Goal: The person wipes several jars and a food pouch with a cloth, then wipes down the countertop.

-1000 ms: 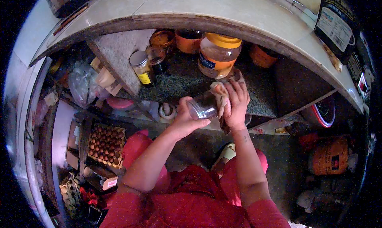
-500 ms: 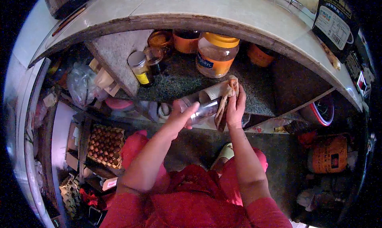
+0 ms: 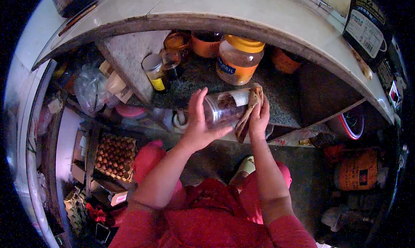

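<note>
A clear jar with a white label lies sideways between my two hands, in front of the shelf. My left hand is around the jar's left end, with thumb and fingers spread wide against it. At the other end my right hand presses a brown cloth to the jar; its fingers are together and the cloth hangs below. Behind the jar, a big jar with a yellow lid stands on the shelf.
A silver-lidded jar and orange containers stand on the shelf under the counter. At left are a plastic bag and an egg tray. A black container is at upper right, a red-rimmed basin below it.
The jar has turned in my hands, and its white label now faces up. My left fingers have opened wider around its end. The cloth has shifted to the jar's right end.
</note>
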